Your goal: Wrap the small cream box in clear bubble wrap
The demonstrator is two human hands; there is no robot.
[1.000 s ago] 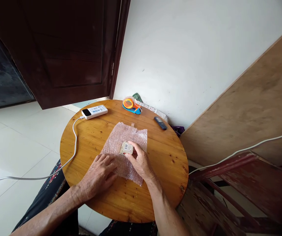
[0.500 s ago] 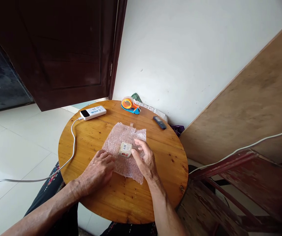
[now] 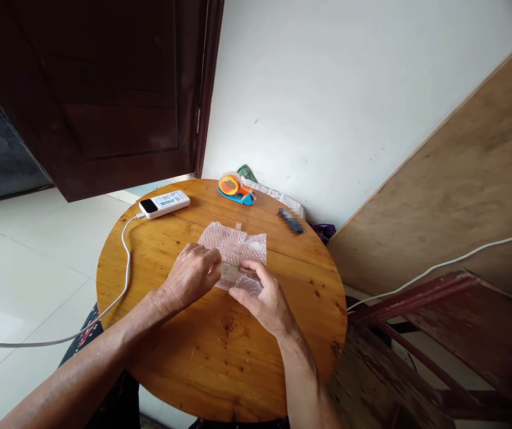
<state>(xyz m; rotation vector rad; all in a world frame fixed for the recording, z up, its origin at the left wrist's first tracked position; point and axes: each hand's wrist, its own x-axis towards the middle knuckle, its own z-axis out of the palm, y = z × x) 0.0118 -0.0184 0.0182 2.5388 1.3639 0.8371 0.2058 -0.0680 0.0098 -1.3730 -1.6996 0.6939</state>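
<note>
Pinkish bubble wrap (image 3: 230, 239) lies on the round wooden table (image 3: 229, 381), its near part folded up over a small box (image 3: 230, 272), which shows faintly through the plastic. My left hand (image 3: 196, 269) is closed on the wrap's edge at the box's left side. With thumb and fingers apart, my right hand (image 3: 262, 298) curves around the right end of the wrapped box, touching the plastic.
A white device (image 3: 165, 204) with a cable lies at the table's back left. An orange and blue tape dispenser (image 3: 236, 188) stands at the back, and a dark blurred object (image 3: 290, 220) lies right of it. A wooden chair (image 3: 452, 322) is at the right.
My left hand has lifted the near part of the bubble wrap and moved it away from me over the box. My right hand has shifted slightly and now rests against the covered box.
</note>
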